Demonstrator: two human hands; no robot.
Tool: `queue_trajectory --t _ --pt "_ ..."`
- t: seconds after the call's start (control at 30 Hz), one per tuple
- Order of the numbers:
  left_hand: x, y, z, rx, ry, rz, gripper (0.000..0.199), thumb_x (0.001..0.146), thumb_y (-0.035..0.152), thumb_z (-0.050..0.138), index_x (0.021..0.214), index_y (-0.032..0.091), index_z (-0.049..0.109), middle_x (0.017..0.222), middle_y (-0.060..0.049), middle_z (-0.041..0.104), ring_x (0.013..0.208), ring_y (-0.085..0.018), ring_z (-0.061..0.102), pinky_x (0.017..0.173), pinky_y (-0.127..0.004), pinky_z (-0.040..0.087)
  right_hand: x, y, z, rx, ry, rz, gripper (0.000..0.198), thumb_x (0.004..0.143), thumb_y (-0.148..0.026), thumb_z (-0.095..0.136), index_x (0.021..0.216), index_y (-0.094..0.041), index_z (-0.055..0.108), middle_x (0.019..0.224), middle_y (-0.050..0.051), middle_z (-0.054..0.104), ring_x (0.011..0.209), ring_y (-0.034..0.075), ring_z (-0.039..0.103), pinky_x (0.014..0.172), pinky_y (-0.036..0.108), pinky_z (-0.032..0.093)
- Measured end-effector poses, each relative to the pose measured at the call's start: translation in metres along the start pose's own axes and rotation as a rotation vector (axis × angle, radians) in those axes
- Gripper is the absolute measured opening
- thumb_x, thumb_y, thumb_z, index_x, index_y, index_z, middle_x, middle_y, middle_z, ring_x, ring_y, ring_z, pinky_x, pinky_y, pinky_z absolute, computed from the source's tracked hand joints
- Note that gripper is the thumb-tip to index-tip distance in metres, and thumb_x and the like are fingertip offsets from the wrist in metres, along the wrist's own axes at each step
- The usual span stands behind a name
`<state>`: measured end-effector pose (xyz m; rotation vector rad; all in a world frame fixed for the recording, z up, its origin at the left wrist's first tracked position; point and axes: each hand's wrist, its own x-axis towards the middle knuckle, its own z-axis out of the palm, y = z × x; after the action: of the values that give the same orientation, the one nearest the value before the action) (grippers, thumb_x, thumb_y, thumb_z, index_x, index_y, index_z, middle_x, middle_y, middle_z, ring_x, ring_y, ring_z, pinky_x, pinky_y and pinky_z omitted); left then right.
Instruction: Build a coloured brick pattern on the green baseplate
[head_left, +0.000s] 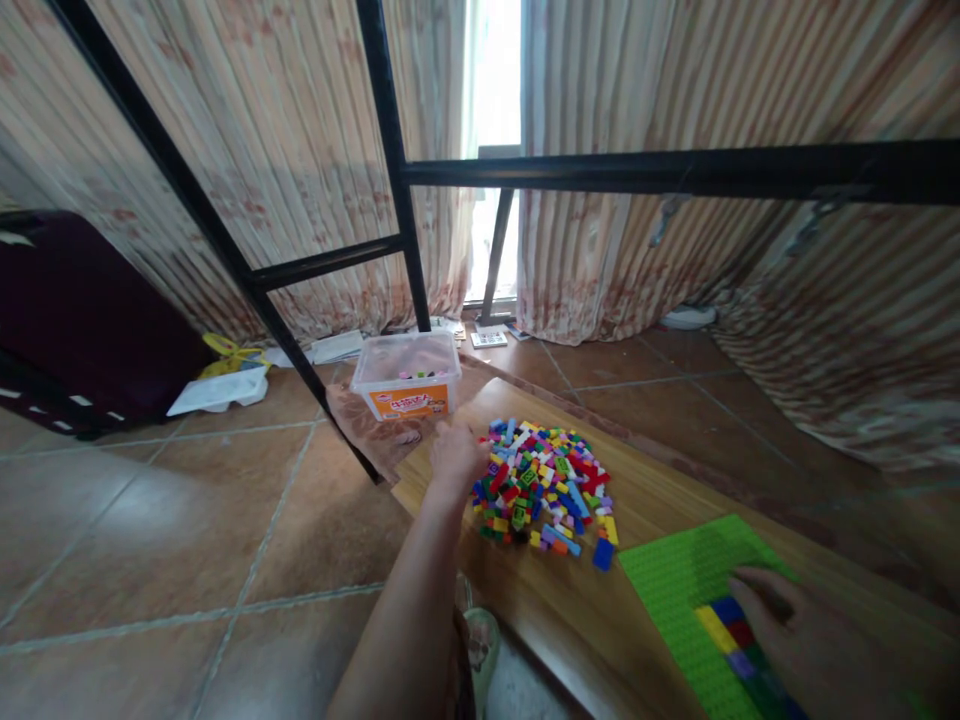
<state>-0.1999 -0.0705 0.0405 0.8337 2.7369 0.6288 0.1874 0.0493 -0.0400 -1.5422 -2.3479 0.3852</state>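
My left hand point(456, 455) is at the left edge of a heap of small toy building bricks point(544, 485) on a wooden bench-like table point(637, 480). Its back faces me, and blur and the angle hide what the fingertips do. To the right lies a green baseplate point(675, 560) with a block of bricks point(721, 630) in yellow, blue, red, purple and green set on it. Over that block, my right hand point(806, 625) has its fingers curled, tips down at the blue and red bricks. Whatever it may grip is hidden. A loose blue brick point(603, 554) lies between heap and baseplate.
Beyond my left hand, a clear plastic box point(409, 375) with an orange label stands on the floor, a few bricks inside. Black metal bars point(600, 170) cross in front of the curtains. At the left are a dark suitcase point(82, 310) and a white tray point(221, 390).
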Motion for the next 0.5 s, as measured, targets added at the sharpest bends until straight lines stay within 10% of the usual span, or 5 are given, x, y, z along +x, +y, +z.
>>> queue_trajectory --t 0.33,0.5 --pt "0.009 -0.005 -0.003 -0.115 -0.042 0.153 0.013 0.076 0.019 0.061 0.083 0.013 0.070 0.090 -0.012 0.072 0.089 -0.023 0.066 0.081 -0.031 0.048 -0.010 -0.024 0.000 0.101 -0.054 0.102 0.032 0.077 -0.050 0.047 0.084 -0.028 0.068 0.083 0.007 0.072 0.078 0.029 0.069 0.070 0.041 0.052" --pt "0.001 0.004 -0.006 -0.700 -0.271 0.311 0.014 0.072 0.019 0.064 0.084 0.013 0.068 0.077 -0.002 0.068 0.069 -0.013 0.061 0.064 -0.022 0.046 -0.013 -0.052 -0.006 0.097 -0.070 0.095 0.035 0.082 -0.048 0.043 0.087 -0.024 0.068 0.088 0.009 0.070 0.078 0.027 0.067 0.074 0.041 0.050"
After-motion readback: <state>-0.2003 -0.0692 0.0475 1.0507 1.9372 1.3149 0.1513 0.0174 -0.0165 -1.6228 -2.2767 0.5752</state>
